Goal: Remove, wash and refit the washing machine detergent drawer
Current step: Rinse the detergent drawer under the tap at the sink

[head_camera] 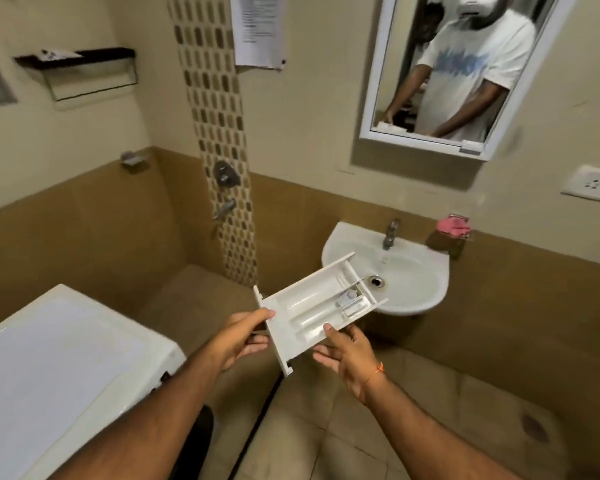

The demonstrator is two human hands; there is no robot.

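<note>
A white plastic detergent drawer (312, 306) with several compartments hangs in the air, its far end over the near rim of the white wall sink (416, 289). My left hand (243, 337) grips the drawer's front panel at the left corner. My right hand (343, 351) holds the drawer's near long side, thumb on top and fingers below. The white washing machine (59, 368) stands at lower left, its top facing me. The sink's tap (390, 233) is off and the drain (376, 280) is bare.
A mirror (465, 64) above the sink reflects a person in a white shirt. A pink cloth (452, 226) sits on a wall holder right of the tap. A shower mixer and spout (226, 188) are on the tiled strip. A wall socket (593, 185) sits at far right.
</note>
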